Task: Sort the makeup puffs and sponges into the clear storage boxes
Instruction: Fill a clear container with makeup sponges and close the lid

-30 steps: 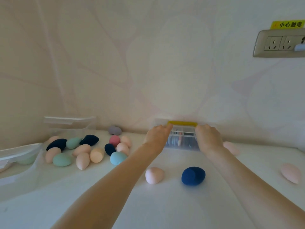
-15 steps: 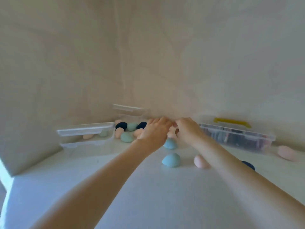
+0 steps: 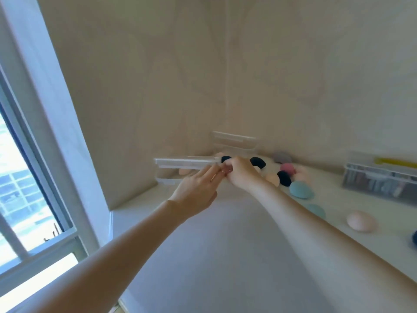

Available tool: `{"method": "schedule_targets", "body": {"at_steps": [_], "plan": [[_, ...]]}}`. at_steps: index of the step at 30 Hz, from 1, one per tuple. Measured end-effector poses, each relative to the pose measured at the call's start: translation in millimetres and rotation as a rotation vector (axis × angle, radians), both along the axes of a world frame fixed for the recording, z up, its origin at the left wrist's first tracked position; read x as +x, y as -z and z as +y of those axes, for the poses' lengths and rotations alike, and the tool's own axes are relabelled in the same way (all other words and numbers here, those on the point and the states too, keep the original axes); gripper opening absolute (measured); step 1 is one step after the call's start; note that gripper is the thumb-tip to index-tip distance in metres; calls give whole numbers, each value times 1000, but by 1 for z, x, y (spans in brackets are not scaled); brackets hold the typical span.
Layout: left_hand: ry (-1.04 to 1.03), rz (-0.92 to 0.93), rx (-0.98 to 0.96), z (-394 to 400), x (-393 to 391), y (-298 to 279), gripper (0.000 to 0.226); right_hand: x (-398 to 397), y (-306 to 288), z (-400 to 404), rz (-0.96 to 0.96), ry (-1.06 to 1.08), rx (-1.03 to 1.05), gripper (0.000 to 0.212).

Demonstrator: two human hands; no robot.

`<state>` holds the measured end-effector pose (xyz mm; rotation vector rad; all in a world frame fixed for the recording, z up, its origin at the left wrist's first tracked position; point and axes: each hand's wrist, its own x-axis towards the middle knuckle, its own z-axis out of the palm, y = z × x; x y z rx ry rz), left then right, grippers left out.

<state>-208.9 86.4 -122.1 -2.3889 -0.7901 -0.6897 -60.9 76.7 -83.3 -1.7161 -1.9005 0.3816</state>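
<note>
At the far left a window (image 3: 27,177) lets in bright light, and the white table (image 3: 225,256) runs from it into the corner of the room. Near that corner stands a clear box (image 3: 180,171) with its lid level on top; a peach sponge shows faintly through its wall.

The left hand (image 3: 198,188) reaches to the right end of this box with fingers fairly straight and close together, touching that end, though the blur hides whether it holds anything. Just beside it the right hand (image 3: 239,175) has its fingers curled at the same corner of the box; it seems to pinch something small and pinkish, but I cannot tell for sure.

The hands crowd each other at the box edge. If the lid is not lifted clear, a sponge pushed in may bounce off and roll away, or the light box may slide toward the wall.

Behind the hands a second clear box (image 3: 234,143) sits against the wall. To the right lies the pile of sponges (image 3: 284,175) in navy, pink, peach and grey, then a blue sponge (image 3: 301,189) and a peach sponge (image 3: 361,221) lying apart. The right forearm passes close over them and could sweep them along the table. At the far right is a filled box with a yellow handle (image 3: 381,179).
</note>
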Motion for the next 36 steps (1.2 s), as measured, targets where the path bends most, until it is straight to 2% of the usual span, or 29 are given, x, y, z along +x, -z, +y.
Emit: {"method": "schedule_targets", "body": {"at_steps": [2,6,10,14,16,19,21,23,26,32,36], "plan": [[13,31,-35,-1,-8,0,49,0,0,3,21,-15,21,27],[-1,120,-74,-3,-14,-1,49,4,3,4,-155,-54,32,35],[33,168,22,-3,-20,-7,45,5,3,-3,-270,-25,-19,43],[23,160,75,3,-27,-14,42,6,8,-11,-377,-130,-51,52],[-5,104,36,7,-30,-21,38,2,11,-13,-400,-175,-63,45],[-108,85,-3,10,-32,-32,42,6,8,-14,-362,-124,-14,28],[-167,76,-59,12,-32,-37,45,21,2,-15,-342,-105,-52,22],[-205,64,-115,17,-30,-37,49,44,2,-18,-350,-57,-136,26],[-221,35,-227,19,-15,-33,53,77,6,-25,-364,23,-150,29],[-326,117,-580,13,29,-39,60,106,-1,-45,-316,3,-133,46],[-299,59,-891,8,57,-38,54,124,-8,-63,-369,-25,-139,40]]}}
